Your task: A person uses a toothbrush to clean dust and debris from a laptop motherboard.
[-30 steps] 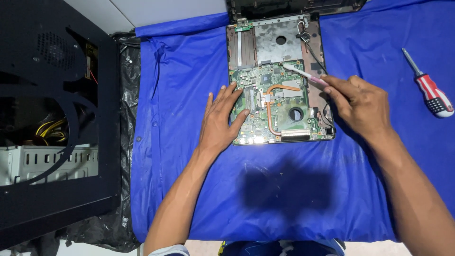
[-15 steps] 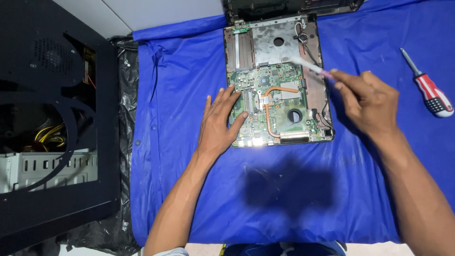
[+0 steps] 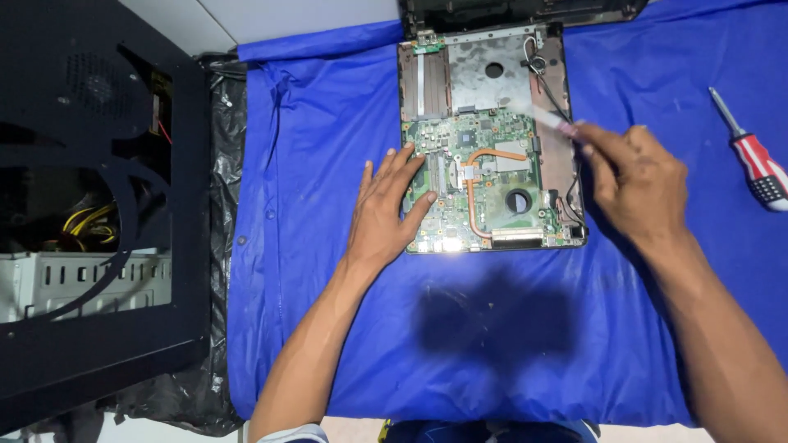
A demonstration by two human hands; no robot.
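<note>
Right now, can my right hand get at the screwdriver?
Probably yes: the screwdriver lies on bare blue cloth beside the right hand, nothing between, though that hand holds a thin tool.

Laptop base (image 3: pixel 492 139) on cloth (image 3: pixel 328 328); screwdriver (image 3: pixel 751 156) right; case (image 3: pixel 90 205) left.

Both forearms bare; a light sleeve cuff (image 3: pixel 287 432) on the left arm.
</note>
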